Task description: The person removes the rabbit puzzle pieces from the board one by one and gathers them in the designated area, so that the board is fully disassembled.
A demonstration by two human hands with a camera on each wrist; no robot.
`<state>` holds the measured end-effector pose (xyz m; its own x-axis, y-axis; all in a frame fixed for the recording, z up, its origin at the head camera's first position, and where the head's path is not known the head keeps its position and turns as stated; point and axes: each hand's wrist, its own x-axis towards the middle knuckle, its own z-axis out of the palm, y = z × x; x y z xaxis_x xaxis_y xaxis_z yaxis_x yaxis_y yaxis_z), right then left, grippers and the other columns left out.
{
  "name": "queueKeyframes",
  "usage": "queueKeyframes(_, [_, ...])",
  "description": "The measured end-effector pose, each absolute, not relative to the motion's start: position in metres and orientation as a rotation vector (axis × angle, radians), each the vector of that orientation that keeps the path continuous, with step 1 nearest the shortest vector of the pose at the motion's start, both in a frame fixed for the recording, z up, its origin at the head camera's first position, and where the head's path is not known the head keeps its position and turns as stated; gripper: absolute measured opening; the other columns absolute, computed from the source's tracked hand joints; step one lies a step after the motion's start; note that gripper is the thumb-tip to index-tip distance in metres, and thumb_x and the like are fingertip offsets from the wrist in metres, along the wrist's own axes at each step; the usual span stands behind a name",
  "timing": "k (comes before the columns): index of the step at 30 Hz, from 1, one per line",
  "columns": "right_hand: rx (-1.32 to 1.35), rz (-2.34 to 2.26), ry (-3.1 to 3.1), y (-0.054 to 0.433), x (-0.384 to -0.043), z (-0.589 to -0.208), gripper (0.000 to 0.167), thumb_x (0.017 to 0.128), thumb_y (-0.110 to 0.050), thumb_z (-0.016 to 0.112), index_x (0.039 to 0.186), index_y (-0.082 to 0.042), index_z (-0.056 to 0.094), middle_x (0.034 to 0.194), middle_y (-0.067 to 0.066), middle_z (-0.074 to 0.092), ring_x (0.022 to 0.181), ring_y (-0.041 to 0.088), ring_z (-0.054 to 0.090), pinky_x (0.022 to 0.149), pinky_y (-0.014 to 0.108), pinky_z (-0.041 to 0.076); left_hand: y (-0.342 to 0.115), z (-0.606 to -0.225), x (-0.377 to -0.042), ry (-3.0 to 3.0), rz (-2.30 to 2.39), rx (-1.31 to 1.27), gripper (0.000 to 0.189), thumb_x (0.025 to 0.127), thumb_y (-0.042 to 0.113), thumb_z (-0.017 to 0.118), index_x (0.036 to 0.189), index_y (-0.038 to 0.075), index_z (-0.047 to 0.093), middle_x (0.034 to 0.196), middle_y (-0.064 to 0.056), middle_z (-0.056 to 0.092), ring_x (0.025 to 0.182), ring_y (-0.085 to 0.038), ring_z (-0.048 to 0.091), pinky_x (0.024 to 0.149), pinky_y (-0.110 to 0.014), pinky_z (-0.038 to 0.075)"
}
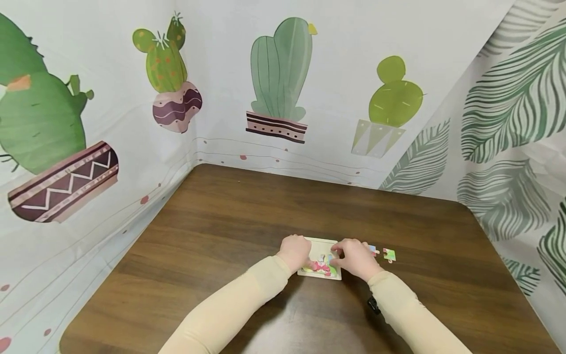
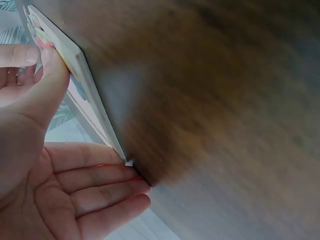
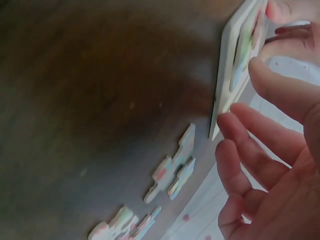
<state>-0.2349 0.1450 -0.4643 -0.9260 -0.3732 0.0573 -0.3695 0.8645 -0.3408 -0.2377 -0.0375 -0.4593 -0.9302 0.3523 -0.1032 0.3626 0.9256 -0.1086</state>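
Note:
A small jigsaw puzzle tray with a pale rim lies on the table, several pink and green pieces in its lower part. My left hand is at the tray's left side. In the left wrist view its thumb presses on the pieces, while its nearly straight fingers rest against the tray's edge. On the other side, my right hand has its thumb over the tray and loosely bent fingertips by the rim. No piece shows between them.
Loose jigsaw pieces lie on the table to the right of my right hand; the right wrist view shows several of them. The brown wooden table meets walls hung with cactus-print cloth.

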Motion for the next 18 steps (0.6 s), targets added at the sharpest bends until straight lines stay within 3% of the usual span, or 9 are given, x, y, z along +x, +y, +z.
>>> queueKeyframes(18, [-0.667, -0.437, 3.093, 0.1394, -0.2315, -0.4666, 0.016, 0.070, -0.025, 0.082, 0.081, -0.018, 0.072, 0.068, -0.009, 0.053, 0.070, 0.013, 0.051, 0.063, 0.035, 0.033, -0.0363, -0.4602, -0.2379, 3.011, -0.158, 0.558, 0.055, 0.065, 0.066, 0.072, 0.087, 0.016, 0.074, 0.089, -0.002, 0.071, 0.081, -0.019, 0.064, 0.063, -0.032, 0.053])
